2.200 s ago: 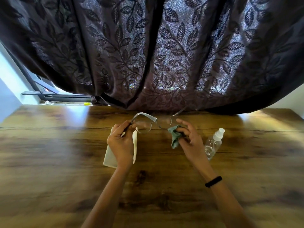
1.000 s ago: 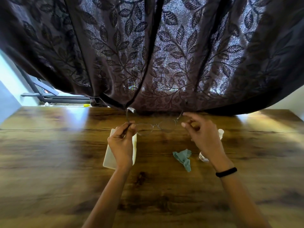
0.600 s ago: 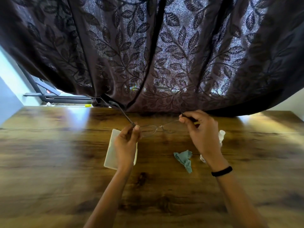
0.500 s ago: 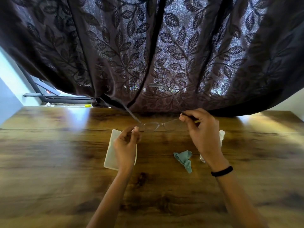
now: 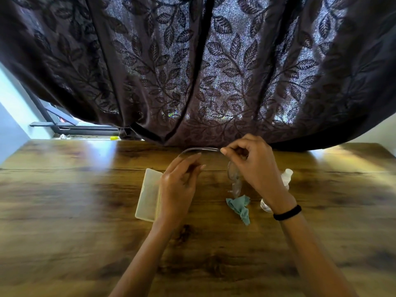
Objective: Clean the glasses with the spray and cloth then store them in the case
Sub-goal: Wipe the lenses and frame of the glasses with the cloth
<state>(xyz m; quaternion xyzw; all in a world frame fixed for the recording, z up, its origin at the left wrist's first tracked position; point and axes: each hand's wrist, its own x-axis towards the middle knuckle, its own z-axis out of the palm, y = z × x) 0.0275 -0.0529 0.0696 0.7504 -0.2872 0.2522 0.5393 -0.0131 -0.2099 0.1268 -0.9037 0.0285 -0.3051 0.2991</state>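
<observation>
White case (image 5: 149, 197) lies shut beside left hand (image 5: 177, 185).

On the table (image 5: 64, 211), you have the case (image 5: 149, 195) left of centre, with your left hand (image 5: 179, 185) just right of it. The cloth (image 5: 239, 207) lies right of centre, the spray bottle (image 5: 286, 179) further right behind your right hand (image 5: 255, 166). The glasses (image 5: 234, 179) hang above the cloth. The curtain (image 5: 192, 61) drapes over the table's far edge.
</observation>
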